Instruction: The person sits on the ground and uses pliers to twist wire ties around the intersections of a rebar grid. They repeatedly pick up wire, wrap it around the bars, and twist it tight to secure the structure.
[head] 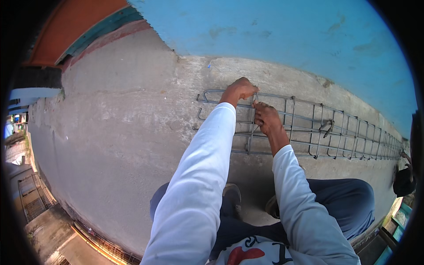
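Observation:
A long steel rebar cage [298, 127] lies on the concrete floor, its hooked bar ends pointing left and its far end narrowing towards the right. My left hand [242, 88] is at the top bar near a crosswise stirrup [250, 142], fingers bent close to the bar. Just below and to the right, my right hand [266, 116] is at the same stirrup, its fingertips pinched near the upper bars; a thin wire seems to stick out beneath it. What exactly the fingers grip is too small to tell. Pliers or a similar tool [327, 127] rest on the cage right of my hands.
A blue wall [281, 29] rises along the cage's far side. At the far right, another person [404, 179] is beside the cage's far end. Bare concrete floor [109, 155] stretches left. Other bars or mesh [34, 195] are at lower left.

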A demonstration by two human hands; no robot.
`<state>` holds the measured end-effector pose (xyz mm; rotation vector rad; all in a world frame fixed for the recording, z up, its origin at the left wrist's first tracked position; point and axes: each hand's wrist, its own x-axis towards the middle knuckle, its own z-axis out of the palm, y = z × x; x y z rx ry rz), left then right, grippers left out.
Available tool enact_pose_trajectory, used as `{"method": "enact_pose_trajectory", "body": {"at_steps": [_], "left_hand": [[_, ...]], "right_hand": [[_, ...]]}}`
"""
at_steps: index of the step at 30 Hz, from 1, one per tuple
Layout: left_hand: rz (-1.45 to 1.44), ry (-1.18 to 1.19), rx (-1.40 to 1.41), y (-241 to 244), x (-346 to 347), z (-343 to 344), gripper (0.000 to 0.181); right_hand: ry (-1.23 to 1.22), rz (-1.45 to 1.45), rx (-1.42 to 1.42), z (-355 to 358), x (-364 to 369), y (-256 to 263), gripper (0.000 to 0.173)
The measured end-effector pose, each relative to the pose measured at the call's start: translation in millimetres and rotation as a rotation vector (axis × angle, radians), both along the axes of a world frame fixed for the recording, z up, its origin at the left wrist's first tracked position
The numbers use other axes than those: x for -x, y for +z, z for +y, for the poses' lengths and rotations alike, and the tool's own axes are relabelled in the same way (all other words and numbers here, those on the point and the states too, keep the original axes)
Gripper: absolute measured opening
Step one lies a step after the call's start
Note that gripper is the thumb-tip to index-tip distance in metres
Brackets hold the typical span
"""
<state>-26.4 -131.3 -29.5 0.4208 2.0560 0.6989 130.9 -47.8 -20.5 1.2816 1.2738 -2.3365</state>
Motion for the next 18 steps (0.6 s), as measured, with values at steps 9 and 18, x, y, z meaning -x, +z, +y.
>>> {"method": "enact_pose_trajectory", "body": {"at_steps": [9, 18], "left_hand": [[-0.028, 0.028, 0.047, -1, 3, 2, 0.052], [-0.031, 0.054, -0.043, -12, 2, 1, 0.047]], "right_hand": [[0.000, -0.008, -0.027, 0, 0, 7, 0.018], [0.080, -0.025, -0.091, 10, 6, -6, 0.008]]}}
